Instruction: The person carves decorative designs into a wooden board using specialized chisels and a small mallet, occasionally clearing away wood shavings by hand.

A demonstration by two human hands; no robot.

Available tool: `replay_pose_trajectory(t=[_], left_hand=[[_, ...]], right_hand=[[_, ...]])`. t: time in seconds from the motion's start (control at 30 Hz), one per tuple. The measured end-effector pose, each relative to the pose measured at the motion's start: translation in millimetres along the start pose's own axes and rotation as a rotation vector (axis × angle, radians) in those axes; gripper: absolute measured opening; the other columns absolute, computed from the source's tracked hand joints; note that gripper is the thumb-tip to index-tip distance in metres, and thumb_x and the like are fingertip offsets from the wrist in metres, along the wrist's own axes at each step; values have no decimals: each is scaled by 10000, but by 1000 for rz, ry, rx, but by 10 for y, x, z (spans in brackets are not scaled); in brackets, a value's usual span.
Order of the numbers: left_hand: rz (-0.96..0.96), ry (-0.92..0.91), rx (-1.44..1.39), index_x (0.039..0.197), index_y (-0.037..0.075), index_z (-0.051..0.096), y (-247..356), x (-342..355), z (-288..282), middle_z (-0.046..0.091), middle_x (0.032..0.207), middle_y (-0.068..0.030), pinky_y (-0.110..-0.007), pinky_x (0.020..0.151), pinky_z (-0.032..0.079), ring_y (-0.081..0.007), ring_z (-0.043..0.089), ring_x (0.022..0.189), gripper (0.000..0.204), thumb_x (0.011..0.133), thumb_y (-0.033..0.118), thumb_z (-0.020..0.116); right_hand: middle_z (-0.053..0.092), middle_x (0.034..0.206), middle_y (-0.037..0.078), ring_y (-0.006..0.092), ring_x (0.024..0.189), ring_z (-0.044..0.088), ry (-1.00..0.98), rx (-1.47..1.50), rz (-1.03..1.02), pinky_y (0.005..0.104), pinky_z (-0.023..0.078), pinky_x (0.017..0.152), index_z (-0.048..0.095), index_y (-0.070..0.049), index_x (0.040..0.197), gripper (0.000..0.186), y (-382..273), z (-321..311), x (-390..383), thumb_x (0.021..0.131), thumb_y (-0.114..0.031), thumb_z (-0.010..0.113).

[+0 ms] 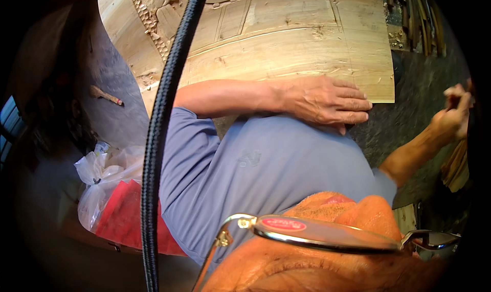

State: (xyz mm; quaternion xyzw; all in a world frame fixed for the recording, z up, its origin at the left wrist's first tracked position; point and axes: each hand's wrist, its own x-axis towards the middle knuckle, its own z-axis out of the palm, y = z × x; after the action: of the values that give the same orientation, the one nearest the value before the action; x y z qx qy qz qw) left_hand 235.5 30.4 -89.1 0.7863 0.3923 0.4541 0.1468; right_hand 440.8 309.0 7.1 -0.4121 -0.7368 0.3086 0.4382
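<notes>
A broad pale wooden panel fills the upper middle, carved with relief and thin lines toward its far side. My left forearm crosses along its near edge. My left hand lies palm down at the panel's near right corner, its fingers stretched out and loosely together, nothing visible in it. Away from the panel, my right arm reaches out to the right. My right hand is at the edge of the view with its fingers curled; a small dark bit shows between them, too unclear to name.
Several long, thin chisel-like tools lie at the upper right beside wood chips. A short wooden stick rests on the left. A tied clear plastic bag sits by a red thing. A black braided cable hangs across the view.
</notes>
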Motion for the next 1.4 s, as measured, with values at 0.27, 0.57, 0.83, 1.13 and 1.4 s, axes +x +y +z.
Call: replay_pose_trajectory(t=[0.27,0.57,0.83,1.13,1.4], left_hand=[[178,123,101,1389,58,645,-449,325,-28,663,1436,-164,-490,1119,541,-331,660,1306,486,1057,413,642],[40,-68,76,839,141,617,-864,655,137,613,782,-2,-346,612,563,-191,687,763,494,983,613,642],[-125,-72,83,662,173,558,-926,938,358,571,615,23,-353,498,499,-181,660,620,557,974,627,645],[-175,-143,-51,687,148,622,-945,1071,429,652,655,-16,-386,529,518,-235,688,658,595,965,674,613],[-195,-184,-61,647,152,636,-939,1078,407,655,605,-27,-383,498,499,-252,685,613,646,977,704,577]], right_hand=[[655,840,59,91,651,551,-306,134,565,229,351,560,597,99,1401,406,-555,57,-1731,1151,-207,506],[732,972,103,85,672,574,-581,200,840,234,479,607,633,76,1410,357,-564,-169,-1850,1121,-111,536],[788,1169,186,116,718,666,-520,-10,373,259,528,592,675,59,1385,427,-482,-98,-1700,962,119,674],[785,1085,183,239,763,717,-565,-230,104,352,576,680,696,68,1351,411,-551,-99,-1465,944,122,681],[792,1083,174,252,747,725,-601,-259,70,352,575,672,702,79,1331,415,-627,-115,-1404,920,134,698]])
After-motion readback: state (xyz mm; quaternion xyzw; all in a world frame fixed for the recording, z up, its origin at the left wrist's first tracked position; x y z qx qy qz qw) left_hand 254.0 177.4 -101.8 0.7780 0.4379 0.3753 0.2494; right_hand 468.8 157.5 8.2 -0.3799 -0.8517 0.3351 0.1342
